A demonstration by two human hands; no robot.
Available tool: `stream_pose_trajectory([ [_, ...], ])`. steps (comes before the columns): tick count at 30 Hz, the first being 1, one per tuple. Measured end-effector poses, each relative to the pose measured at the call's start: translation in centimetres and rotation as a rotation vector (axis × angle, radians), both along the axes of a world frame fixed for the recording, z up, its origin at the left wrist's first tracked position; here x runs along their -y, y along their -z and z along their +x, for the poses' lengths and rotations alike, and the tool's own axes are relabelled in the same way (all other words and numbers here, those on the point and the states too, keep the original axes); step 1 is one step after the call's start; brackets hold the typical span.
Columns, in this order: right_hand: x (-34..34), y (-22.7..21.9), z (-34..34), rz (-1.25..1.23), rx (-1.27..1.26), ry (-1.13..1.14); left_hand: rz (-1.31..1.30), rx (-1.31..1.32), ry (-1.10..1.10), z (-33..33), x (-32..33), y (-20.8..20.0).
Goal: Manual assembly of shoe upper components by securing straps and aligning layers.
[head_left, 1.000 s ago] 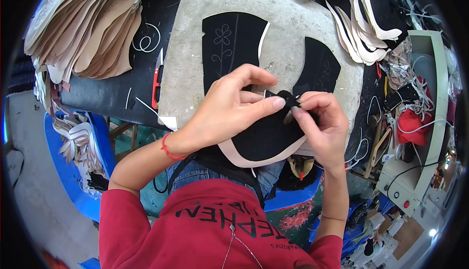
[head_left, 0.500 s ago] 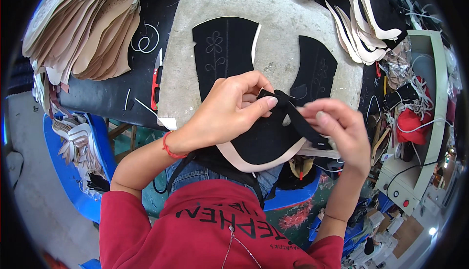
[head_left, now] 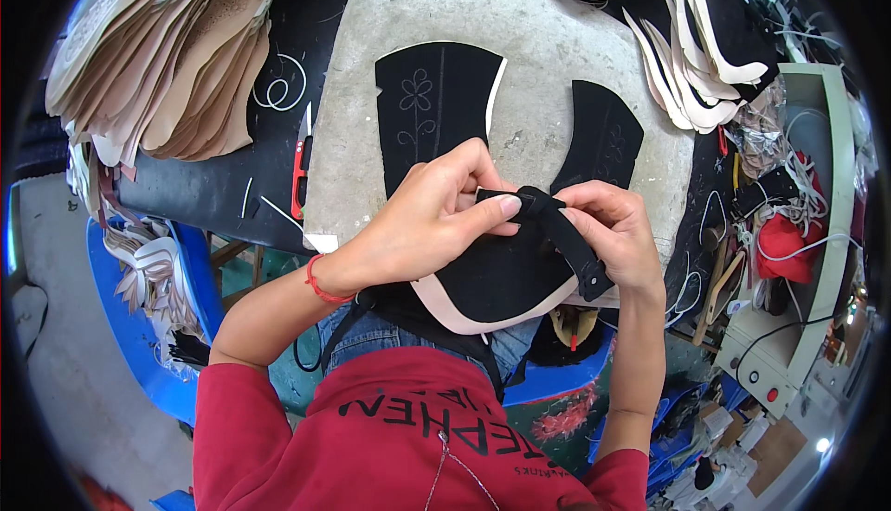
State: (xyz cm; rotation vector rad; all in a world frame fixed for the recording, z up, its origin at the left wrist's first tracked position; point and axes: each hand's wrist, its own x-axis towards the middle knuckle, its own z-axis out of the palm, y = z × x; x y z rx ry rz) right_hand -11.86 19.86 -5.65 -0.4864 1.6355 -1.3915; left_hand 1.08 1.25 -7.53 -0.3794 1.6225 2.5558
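Over the near edge of the pale slab [head_left: 548, 42], the black strap [head_left: 575, 242] is pinched by the left hand [head_left: 453, 206] and the right hand [head_left: 608, 230], each with thumb and fingers drawn narrow on it beside its folded-over part. It looks light, soft and bendy, hardly fragile, its matt face probably not slippery; best gripped close to the fold.

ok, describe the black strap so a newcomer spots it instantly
Start at the big grey board. At its near side, the left hand and right hand pinch the black strap. Unlike the broad black panels nearby, it's a narrow band with a pale spot near its lower end.
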Motion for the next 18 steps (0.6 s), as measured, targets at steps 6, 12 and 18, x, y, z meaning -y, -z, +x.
stream_pose_trajectory([
  [6,-0.1,-0.5,-0.5,-0.015,0.015,-0.065,0.057,0.111,-0.008,0.1,0.6,-0.7],
  [12,1.0,-1.8,0.1,0.081,-0.019,0.185,-0.593,-0.069,-0.056,-0.5,-0.4,-1.6],
  [18,1.4,-4.0,2.6,0.183,-0.753,-0.051,-0.340,0.098,-0.046,-0.7,-0.9,-1.7],
])
